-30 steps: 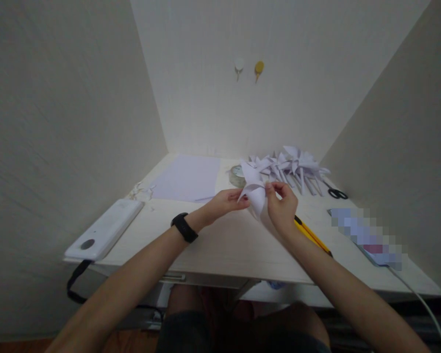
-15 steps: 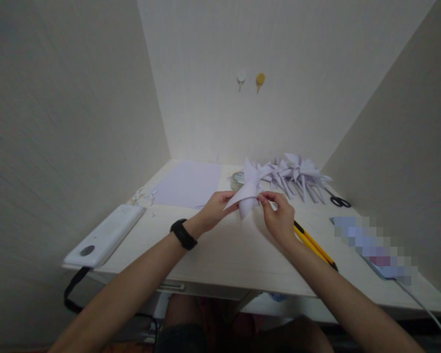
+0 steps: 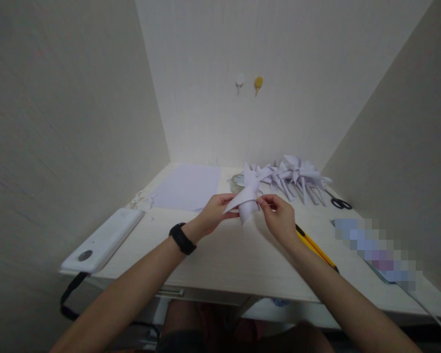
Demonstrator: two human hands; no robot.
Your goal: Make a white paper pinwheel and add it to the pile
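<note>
A folded white paper pinwheel (image 3: pixel 247 195) is held above the middle of the desk between both hands. My left hand (image 3: pixel 215 212), with a black band on its wrist, pinches the pinwheel's left blade. My right hand (image 3: pixel 279 218) pinches the paper at its centre from the right. A roll of clear tape (image 3: pixel 237 182) lies just behind the pinwheel. A heap of finished paper pinwheels (image 3: pixel 294 175) lies at the back right.
A white sheet of paper (image 3: pixel 189 186) lies at the back left, with paper scraps (image 3: pixel 142 198) beside it. A white power bank (image 3: pixel 103 240) sits at the left edge. A yellow cutter (image 3: pixel 314 246), black scissors (image 3: pixel 340 202) and a blurred-out device (image 3: pixel 375 250) lie on the right.
The pinwheel has turned in my hands and dropped slightly lower. My right hand's pinch has shifted toward its centre. The camera has tilted a little.
</note>
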